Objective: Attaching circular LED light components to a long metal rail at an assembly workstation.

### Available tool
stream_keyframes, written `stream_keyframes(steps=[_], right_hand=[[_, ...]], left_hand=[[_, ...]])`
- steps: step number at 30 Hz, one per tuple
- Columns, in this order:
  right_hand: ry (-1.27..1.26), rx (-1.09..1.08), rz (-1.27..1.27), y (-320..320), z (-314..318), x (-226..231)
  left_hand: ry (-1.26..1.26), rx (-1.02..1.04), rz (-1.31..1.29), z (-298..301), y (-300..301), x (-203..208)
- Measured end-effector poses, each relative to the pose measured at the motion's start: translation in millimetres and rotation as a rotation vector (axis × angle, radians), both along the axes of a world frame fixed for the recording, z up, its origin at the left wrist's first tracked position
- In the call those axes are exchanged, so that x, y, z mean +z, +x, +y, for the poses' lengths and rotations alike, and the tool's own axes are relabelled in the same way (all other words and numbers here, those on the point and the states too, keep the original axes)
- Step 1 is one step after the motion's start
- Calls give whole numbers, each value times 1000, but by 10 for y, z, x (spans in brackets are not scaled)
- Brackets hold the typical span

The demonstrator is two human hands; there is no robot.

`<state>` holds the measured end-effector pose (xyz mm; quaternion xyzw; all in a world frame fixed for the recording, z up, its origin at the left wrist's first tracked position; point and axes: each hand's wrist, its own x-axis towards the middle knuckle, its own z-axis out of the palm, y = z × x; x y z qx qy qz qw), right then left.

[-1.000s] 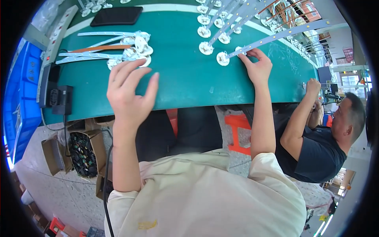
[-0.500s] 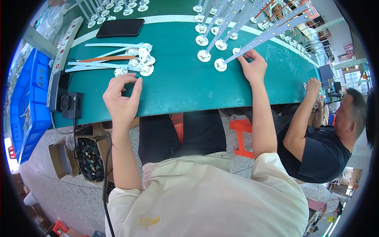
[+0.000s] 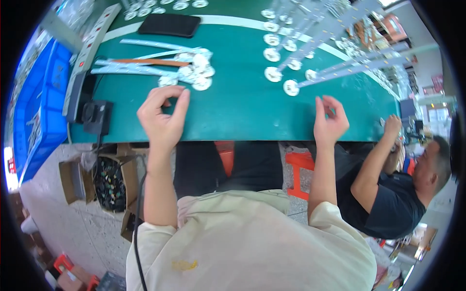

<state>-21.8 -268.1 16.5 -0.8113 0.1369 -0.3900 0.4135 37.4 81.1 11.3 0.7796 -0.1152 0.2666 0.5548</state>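
Over the table's near side hangs my left hand (image 3: 162, 116), its fingers loosely curled and the thumb tip close to the fingertips. I see nothing in it. Just beyond it lies a loose bundle of pale LED strips (image 3: 128, 71) with round white bases (image 3: 199, 63), one orange-brown strip (image 3: 145, 62) among them. Near the table's front edge, my right hand (image 3: 331, 121) is raised, thumb and bent fingers apart, with nothing visible between them. Beyond that hand, an LED strip (image 3: 349, 73) rises from its round white base (image 3: 291, 87), apart from my fingers.
More LED strips stand in rows on white bases (image 3: 273, 74) at the far right. A black phone (image 3: 169, 25), power strip (image 3: 94, 46), black adapter (image 3: 97, 117) and blue bin (image 3: 41, 111) are to the left. Another person (image 3: 393, 194) sits at the right.
My right hand has let go of the standing LED strip and drawn back toward me. My left hand keeps its curled pose near the bundle. The whole view has shifted slightly.
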Motion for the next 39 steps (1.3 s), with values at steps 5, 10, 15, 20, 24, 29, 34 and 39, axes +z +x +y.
stream_keyframes(steps=[5,10,15,20,24,29,34,39], right_hand=[[-566,422,-68,-155,671,239],[-478,654,-155,366,1228,392],[-304,621,78,1008,1690,537],[-620,518,314,1383,1850,444],[-386,594,754,1712,1841,546],[-453,698,766,1652,1822,664],[-405,681,655,1515,1760,688],[17,663,346,1082,1658,735]], left_hand=[[-203,-31,-3,25,45,-79],[-347,-8,24,72,35,-149],[-326,46,19,95,10,-116],[-179,43,-2,75,-11,-20],[-121,49,31,81,-14,22],[-64,36,5,54,-22,27],[36,3,-66,-6,-25,17],[57,40,-87,-136,-99,121]])
